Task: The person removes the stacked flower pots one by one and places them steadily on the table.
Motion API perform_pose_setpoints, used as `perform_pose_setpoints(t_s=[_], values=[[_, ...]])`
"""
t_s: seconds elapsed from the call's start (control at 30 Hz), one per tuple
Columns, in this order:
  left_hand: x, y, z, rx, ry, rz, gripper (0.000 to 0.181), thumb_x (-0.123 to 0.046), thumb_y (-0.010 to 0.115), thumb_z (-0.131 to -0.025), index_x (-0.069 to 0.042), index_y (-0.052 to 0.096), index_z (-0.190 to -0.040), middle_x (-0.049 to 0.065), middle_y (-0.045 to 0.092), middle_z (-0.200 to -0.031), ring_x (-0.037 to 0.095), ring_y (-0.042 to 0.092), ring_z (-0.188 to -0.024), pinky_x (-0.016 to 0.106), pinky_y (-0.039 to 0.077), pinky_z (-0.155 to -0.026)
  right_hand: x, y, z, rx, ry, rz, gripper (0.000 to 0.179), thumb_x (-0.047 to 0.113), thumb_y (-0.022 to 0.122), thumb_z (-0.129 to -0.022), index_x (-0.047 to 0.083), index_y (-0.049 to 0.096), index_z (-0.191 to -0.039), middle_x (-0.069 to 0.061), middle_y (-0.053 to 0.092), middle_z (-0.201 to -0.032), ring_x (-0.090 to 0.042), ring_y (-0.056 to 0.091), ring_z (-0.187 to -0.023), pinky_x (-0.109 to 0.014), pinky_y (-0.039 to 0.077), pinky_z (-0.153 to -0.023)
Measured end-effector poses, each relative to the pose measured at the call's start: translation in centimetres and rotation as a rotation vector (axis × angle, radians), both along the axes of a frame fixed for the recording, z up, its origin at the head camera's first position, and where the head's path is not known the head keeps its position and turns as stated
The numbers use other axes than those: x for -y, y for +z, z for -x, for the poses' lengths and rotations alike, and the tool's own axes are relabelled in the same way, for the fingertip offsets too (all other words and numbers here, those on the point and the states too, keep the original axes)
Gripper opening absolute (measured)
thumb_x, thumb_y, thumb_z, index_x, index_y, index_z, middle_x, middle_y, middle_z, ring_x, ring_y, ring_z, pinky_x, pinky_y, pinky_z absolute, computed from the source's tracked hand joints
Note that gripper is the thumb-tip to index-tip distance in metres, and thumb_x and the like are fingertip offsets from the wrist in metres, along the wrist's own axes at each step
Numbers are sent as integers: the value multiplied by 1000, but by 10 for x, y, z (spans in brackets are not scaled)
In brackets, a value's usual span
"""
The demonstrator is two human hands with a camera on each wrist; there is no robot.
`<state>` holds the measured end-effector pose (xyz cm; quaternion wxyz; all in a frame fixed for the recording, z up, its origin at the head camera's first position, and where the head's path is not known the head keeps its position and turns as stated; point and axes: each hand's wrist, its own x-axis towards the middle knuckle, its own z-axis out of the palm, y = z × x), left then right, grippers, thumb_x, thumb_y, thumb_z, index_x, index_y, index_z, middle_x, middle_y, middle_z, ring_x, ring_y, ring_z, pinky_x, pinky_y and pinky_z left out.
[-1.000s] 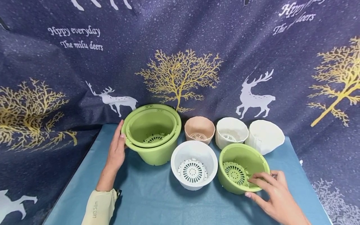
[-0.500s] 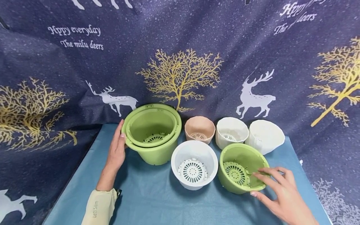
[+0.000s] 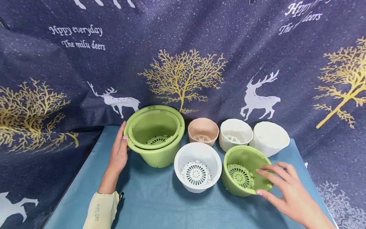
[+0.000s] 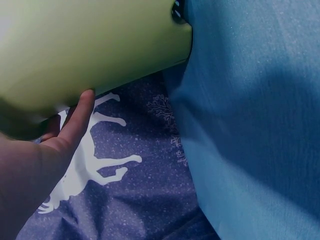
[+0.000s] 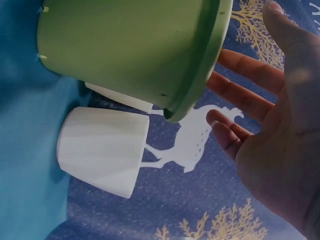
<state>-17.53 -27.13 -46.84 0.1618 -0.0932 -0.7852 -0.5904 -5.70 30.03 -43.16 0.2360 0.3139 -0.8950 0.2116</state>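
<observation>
At the left of the head view, a large green plant pot (image 3: 160, 158) holds a smaller green pot (image 3: 154, 125) nested inside it. My left hand (image 3: 118, 151) rests against its left side, fingers extended; the left wrist view shows fingertips touching the wall (image 4: 100, 45). On the right, another green pot (image 3: 251, 157) with a slotted bottom leans slightly. My right hand (image 3: 287, 186) hovers at its near right rim, fingers spread over the mouth. In the right wrist view the thumb (image 5: 290, 30) stands apart from that pot (image 5: 125, 50). A white slotted pot (image 3: 197, 187) sits between the green ones.
Behind stand a brown pot (image 3: 203, 127), a white faceted pot (image 3: 235, 128) and another white pot (image 3: 271, 138) in a row. A blue cloth (image 3: 160, 203) covers the table. A dark patterned curtain (image 3: 183, 31) hangs close behind the pots.
My right hand has drawn back a little to the right from the green pot's rim, its fingers loosening. My left hand and the pots stay in place.
</observation>
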Motion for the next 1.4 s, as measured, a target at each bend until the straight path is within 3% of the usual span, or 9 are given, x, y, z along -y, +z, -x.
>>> perform_pose_setpoints(t_s=[0.13, 0.37, 1.0, 1.4], values=[[-1, 0, -1, 3, -2, -9, 53, -25, 29, -119, -20, 24, -171, 11, 22, -175, 5, 50, -131, 12, 53, -90, 2, 10, 3, 33, 13, -17, 64, 68, 60, -100, 12, 77, -126, -4, 69, -127, -32, 45, -122, -21, 20, -118], [-2, 1, 0, -5, -11, -26, 53, -25, 29, -119, -21, 25, -171, 10, 22, -175, 5, 51, -130, 13, 53, -91, 7, 25, 15, -63, 108, 18, 59, 62, 64, -101, 9, 77, -125, -6, 72, -121, -28, 50, -122, -22, 26, -119], [0, -2, 2, 4, 5, 14, 54, -29, 28, -119, -21, 23, -172, 6, 21, -175, 1, 48, -133, 12, 52, -91, 33, 62, 37, -77, 217, -16, 54, 58, 58, -106, 11, 75, -128, -4, 71, -123, -29, 54, -119, -22, 29, -117], [-1, 0, 0, -12, -2, -5, 53, -25, 28, -119, -20, 24, -171, 10, 22, -175, 4, 49, -132, 11, 52, -90, 51, 76, 52, -64, 321, -43, 52, 54, 62, -105, 11, 73, -133, -2, 71, -127, -28, 55, -121, -25, 30, -117]])
